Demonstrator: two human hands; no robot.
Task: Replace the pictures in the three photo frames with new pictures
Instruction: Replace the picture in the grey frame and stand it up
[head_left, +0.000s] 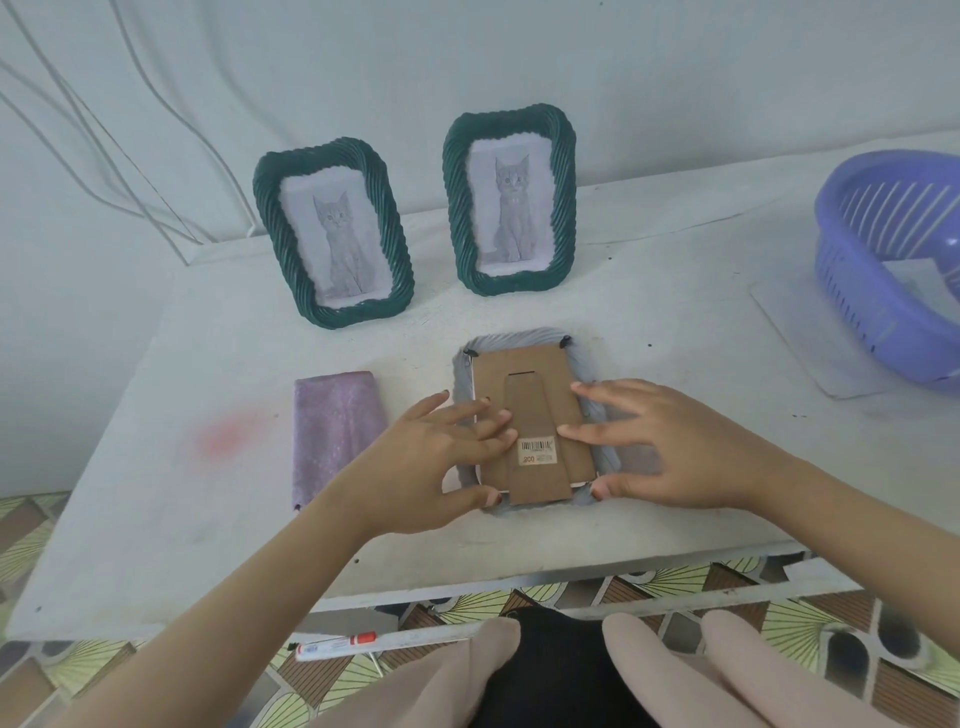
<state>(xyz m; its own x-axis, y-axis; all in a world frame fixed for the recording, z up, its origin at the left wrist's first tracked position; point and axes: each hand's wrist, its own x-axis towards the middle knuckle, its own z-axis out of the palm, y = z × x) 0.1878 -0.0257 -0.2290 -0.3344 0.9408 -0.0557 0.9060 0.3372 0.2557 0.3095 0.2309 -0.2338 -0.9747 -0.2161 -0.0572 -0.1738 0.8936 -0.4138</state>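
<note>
— Where was the frame being worked on?

— The grey-rimmed photo frame (519, 339) lay face-down on the white table (649, 312), near its front edge, with the brown cardboard backing (524, 387) and its folded stand facing up. A barcode sticker (537, 451) sat low on the stand.

— And the hands?

— Both reached in from below, palms down, forearms angled inward. The left hand (441, 457) had its fingers spread and nearly straight, tips resting on the left part of the backing, thumb at the frame's near edge. The right hand (670, 447) mirrored it: fingers fanned over the right side, thumb at the near right corner.

— Gripping anything?

— No, neither hand closed round anything; they lay flat on the backing.

— The other frames?

— Two dark green rope-edged frames stood upright behind, the left one (353, 314) and the right one (511, 286), each showing a grey kitten picture. A purple glittery pouch (335, 431) lay just left of the left hand, and a purple slotted plastic basket (852, 296) sat well off to the right.
</note>
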